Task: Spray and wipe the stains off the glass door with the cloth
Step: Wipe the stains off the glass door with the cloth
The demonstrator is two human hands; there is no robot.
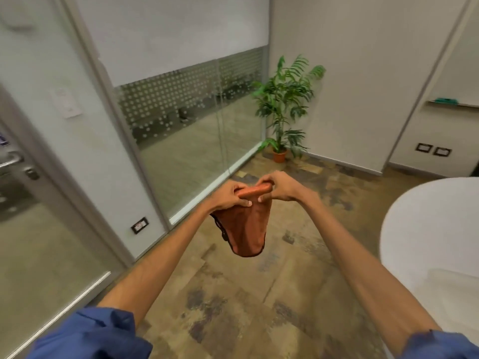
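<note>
1. Mottled brown and tan stone floor (233, 307) runs back to a glass partition (186, 130) banded with frosted dots, and white walls close the far corner.
2. On the left stands the glass door (39, 242), with its metal handle (11, 160) at the picture's edge.
3. A white round table (427, 229) curves in from the right.
4. In the corner, a terracotta pot (280, 155) holds a leafy green plant (285, 99).
5. The orange cloth (246, 229) hangs over the floor, well apart from the door. The left hand (228, 195) has its fingers curled round the bunched top edge, and the right hand (280, 186) pinches it just beside.
</note>
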